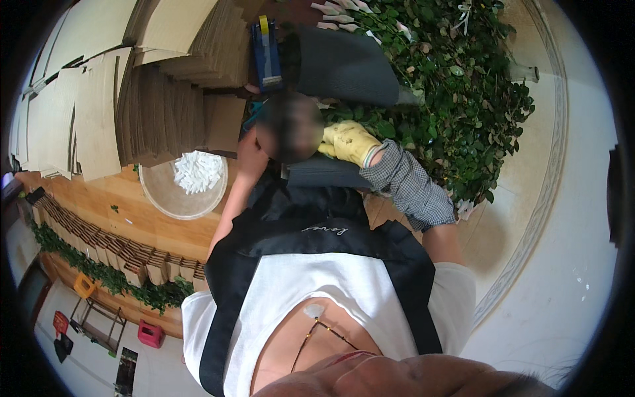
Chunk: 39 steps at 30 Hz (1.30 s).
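My left hand is bare, and its fingers are mostly hidden by a blurred patch in front of me. A teal object, too little of it showing to name, lies beside those fingers. My right hand wears a stained yellow glove under a checked oversleeve. Its fingers curl in at the right rim of the blur, closed on something I cannot make out. Leafy green stems lie just beyond the glove. Dark grey padding sits below my hands, with another grey padded piece farther off.
Leafy cut stems are heaped at the right, with pale sleeved flower heads at the far side. A blue tape dispenser stands far ahead. Left are cardboard stacks, a bowl of small white pieces and a red stool.
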### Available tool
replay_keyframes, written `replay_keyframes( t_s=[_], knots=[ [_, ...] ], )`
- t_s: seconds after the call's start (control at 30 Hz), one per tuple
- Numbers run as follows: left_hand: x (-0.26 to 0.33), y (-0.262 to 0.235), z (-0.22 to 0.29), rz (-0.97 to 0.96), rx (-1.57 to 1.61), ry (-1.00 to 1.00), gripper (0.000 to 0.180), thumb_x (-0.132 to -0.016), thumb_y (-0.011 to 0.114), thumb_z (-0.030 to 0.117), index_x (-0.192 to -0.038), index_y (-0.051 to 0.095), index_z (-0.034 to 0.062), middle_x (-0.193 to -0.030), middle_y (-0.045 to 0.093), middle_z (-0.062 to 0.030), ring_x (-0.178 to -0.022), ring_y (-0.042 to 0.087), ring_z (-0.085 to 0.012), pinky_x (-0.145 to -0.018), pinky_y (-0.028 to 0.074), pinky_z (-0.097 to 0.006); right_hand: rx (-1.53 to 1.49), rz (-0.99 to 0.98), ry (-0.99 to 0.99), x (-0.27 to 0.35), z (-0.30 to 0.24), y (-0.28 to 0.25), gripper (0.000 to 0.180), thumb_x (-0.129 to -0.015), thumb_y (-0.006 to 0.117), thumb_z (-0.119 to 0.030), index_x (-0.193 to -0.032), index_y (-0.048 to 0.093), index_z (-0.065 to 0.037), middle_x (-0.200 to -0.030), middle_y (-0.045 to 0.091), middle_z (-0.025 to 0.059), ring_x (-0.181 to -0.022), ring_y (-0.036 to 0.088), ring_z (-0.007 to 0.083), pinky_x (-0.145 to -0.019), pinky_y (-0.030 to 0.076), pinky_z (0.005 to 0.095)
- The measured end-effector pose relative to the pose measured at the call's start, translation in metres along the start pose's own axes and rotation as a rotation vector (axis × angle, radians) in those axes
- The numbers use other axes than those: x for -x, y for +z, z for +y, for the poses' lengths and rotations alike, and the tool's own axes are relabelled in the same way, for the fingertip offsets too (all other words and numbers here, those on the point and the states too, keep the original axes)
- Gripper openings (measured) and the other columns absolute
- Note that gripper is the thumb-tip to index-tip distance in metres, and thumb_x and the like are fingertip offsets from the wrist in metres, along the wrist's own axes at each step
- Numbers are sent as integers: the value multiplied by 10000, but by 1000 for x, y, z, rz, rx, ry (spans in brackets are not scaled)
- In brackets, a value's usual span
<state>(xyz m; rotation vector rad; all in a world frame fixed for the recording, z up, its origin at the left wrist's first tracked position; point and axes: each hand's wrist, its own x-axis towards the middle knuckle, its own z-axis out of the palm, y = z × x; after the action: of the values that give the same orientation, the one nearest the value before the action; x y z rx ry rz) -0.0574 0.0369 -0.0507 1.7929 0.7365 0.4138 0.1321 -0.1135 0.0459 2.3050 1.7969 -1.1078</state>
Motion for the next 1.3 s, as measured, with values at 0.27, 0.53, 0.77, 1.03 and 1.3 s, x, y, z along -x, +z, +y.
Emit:
replay_keyframes(
  t_s=[0.27,0.53,0.77,1.03,1.3],
  knots=[
    [-2,34,1,-84,-115,9,180,-882,616,189,-845,627,13,-854,601,-194,-821,616,-368,-697,475,-427,271,23,152,-26,25,53,151,-821,608,-169,-904,696,-78,-876,712,130,-823,687,300,-756,535,393],
    [-17,20,16,-79,-185,-215,269,-892,635,235,-825,563,-15,-925,593,-197,-870,605,-400,-708,468,-451,74,127,141,-2,-1,-14,227,-914,557,-245,-994,661,-59,-935,705,159,-880,677,312,-811,523,424],
    [-22,52,12,31,-109,59,243,-874,650,235,-851,593,-1,-902,593,-191,-847,596,-410,-718,466,-448,207,124,273,-33,32,36,178,-847,621,-216,-916,673,-61,-868,707,150,-825,693,301,-733,546,400],
    [-28,12,2,-125,-91,-195,196,-881,634,182,-896,557,3,-751,536,-167,-730,573,-313,-710,460,-387,88,346,103,3,4,1,186,-871,577,-176,-895,651,-7,-797,683,170,-751,677,317,-669,535,416],
    [-44,59,23,-73,-222,18,272,-906,577,269,-918,613,0,-913,632,-216,-856,615,-424,-725,491,-471,407,484,366,-39,54,68,114,-744,640,-125,-674,678,-44,-637,662,128,-554,663,272,-506,523,373]
  ],
)
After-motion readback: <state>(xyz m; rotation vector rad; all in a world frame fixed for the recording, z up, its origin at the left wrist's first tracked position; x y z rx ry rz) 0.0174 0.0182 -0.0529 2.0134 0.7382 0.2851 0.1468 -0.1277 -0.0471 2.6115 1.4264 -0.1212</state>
